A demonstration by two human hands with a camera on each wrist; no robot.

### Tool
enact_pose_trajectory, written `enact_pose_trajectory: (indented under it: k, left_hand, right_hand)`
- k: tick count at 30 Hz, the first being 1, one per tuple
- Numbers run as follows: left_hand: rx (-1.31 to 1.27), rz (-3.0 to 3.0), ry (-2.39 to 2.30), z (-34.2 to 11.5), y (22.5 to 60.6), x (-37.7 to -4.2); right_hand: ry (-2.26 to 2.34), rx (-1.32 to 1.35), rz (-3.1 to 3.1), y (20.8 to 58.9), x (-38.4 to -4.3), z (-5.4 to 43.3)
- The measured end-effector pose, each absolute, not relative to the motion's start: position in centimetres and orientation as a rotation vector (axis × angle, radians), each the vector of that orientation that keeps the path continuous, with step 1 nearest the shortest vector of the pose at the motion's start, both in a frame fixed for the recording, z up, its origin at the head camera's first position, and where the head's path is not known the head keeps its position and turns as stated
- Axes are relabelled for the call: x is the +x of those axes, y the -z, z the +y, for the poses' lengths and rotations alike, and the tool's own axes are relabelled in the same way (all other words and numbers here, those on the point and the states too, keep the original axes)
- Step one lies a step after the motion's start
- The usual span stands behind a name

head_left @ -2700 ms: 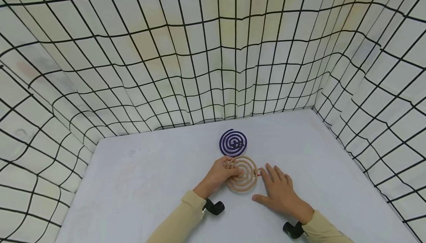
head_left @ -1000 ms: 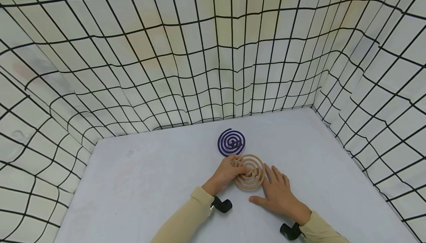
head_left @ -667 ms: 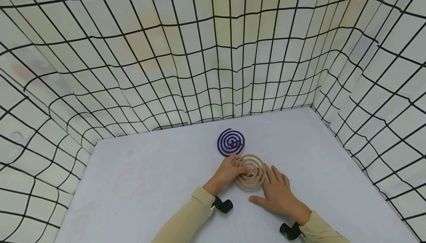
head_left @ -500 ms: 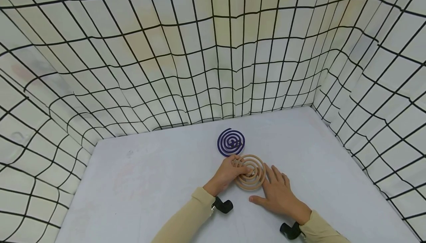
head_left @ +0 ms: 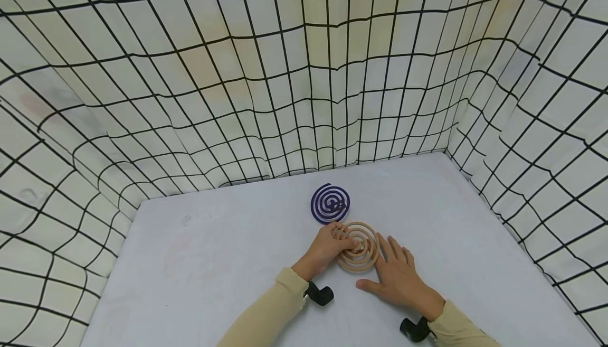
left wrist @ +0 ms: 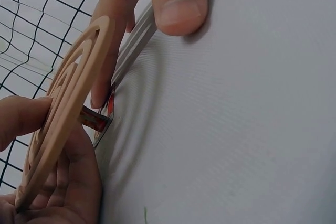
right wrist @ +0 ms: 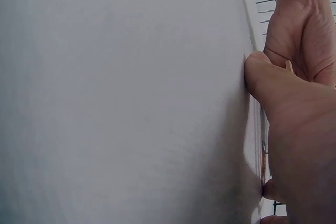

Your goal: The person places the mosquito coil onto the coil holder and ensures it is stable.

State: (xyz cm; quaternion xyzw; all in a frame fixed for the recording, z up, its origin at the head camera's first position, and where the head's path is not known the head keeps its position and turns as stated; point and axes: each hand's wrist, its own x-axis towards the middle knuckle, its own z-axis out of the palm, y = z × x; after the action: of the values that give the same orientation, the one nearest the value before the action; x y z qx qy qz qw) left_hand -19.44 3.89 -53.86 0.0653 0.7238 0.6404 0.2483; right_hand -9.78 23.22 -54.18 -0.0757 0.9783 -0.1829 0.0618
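My left hand (head_left: 320, 252) pinches a tan mosquito coil (left wrist: 64, 129) between thumb and fingers, holding it tilted above the table. Just behind the coil, a small metal coil stand (left wrist: 94, 119) with red print touches or nearly touches it. Whether the two are joined I cannot tell. My right hand (head_left: 399, 278) lies with fingers stretched out at the coil's right side. In the left wrist view one of its fingers reaches down to the stand's base. Most of the stand is hidden by the coil in the head view. The right wrist view shows mainly thumb and tabletop.
A purple mosquito coil (head_left: 328, 191) lies flat just beyond the tan one, with a dark piece over its middle. The white table (head_left: 199, 268) is bordered at the back and sides by black netting (head_left: 311, 99) over white sheeting.
Since the earliest frame, my left hand has carried the tan coil rightward over the stand, up to my right fingertips. During the last second both hands have stayed nearly still.
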Motion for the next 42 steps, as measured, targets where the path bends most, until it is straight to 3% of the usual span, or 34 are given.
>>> enact_pose_trajectory:
  k: [42]
  left_hand:
    - [0.145, 1.999, -1.76, 4.04, 53.88, -19.33]
  right_hand:
    - [0.542, -0.292, 2.977, 53.67, -9.39, 23.77]
